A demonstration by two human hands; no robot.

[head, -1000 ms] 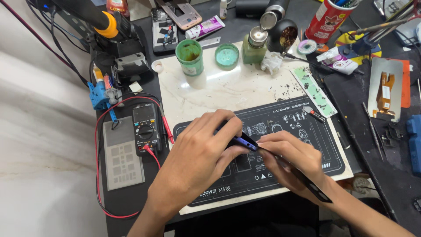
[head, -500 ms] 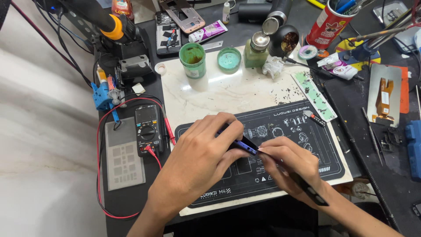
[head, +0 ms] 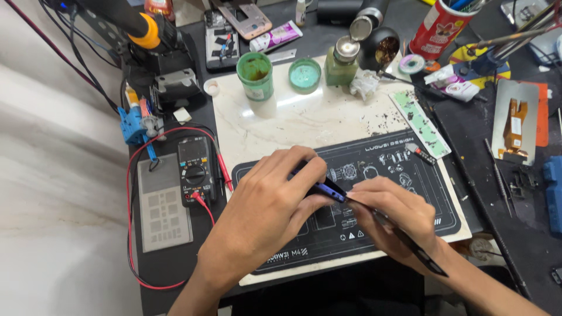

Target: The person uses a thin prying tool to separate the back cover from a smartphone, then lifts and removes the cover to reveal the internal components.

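At far left, a multimeter point(head: 195, 169) with red leads lies beside a grey stencil plate point(head: 164, 209). The left hand point(head: 266, 205) is closed around a small blue-edged device point(head: 329, 190), pinning it on the black work mat point(head: 410, 175). The right hand point(head: 398, 216) grips dark tweezers point(head: 410, 243) pen-style, tip touching the device's edge. Behind the mat, on the white slab: a green jar point(head: 255, 75) and its lid point(head: 305, 75). A red can point(head: 439, 26) stands far right.

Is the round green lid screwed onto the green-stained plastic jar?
No, the round green lid lies on the white marble slab beside the open green-stained plastic jar.
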